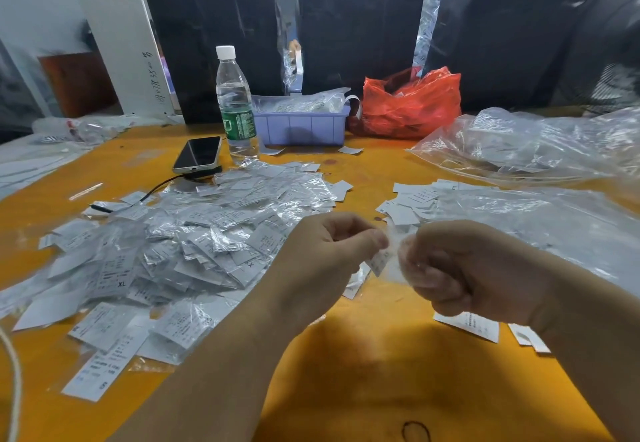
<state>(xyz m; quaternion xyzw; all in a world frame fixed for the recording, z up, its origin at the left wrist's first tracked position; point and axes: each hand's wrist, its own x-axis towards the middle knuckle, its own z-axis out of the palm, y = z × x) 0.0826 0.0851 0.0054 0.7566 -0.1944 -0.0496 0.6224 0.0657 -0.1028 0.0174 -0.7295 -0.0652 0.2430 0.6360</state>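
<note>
Above the middle of the yellow worktop [346,372] both hands meet, raised off the surface: the left hand [332,251] pinches a small white paper label [378,262] between thumb and forefinger, and the right hand [460,268] has its fingers curled round a small clear sleeve [398,261] – the label's end sits right at the sleeve's edge, though blur hides whether it is inside. To the left lies a broad heap of bagged labels [194,234], one marked XL, spreading almost to the left wrist. Beyond the hands, a looser pile of bare labels [412,202] rests beside crumpled clear plastic bags [536,144]. Further back stand a water bottle [235,102] with a green wrapper, a phone [199,154] lying face up just beside it with a black cable [152,189] trailing from under it, a lilac tray [301,126] and a red plastic bag [412,102] – all well apart from the hands
</note>
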